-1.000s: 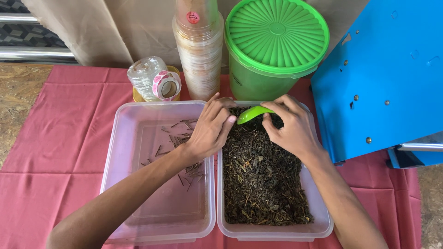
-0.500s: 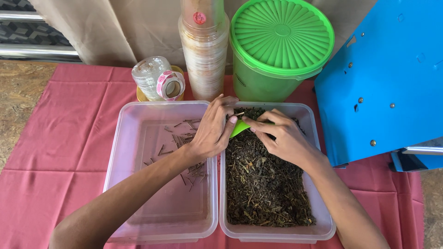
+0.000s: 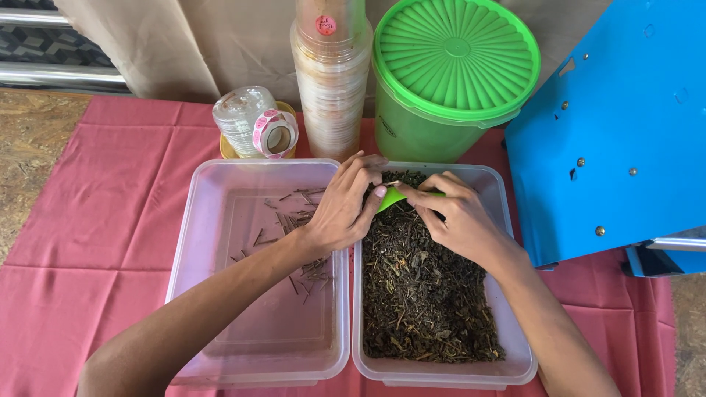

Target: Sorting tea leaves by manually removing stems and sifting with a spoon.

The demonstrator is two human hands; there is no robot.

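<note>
Small bright-green plastic scoop [image 3: 392,197] over far end of clear plastic tub of dark dried leaves [image 3: 426,294], long axis left-right. Pinched from its left by left hand [image 3: 342,209], fingers closed; gripped from its right by right hand [image 3: 460,220], equally near.

A round pink sticker label [image 3: 326,25] sits on the upper wall of the tall clear stack of plastic cups [image 3: 331,95] at the back of the table. Left of the stack, a roll of pink-and-white round sticker labels [image 3: 275,133] leans against a clear plastic container [image 3: 239,117]. A faint dark printed mark [image 3: 387,130] shows on the round green plastic tub [image 3: 430,129].
</note>
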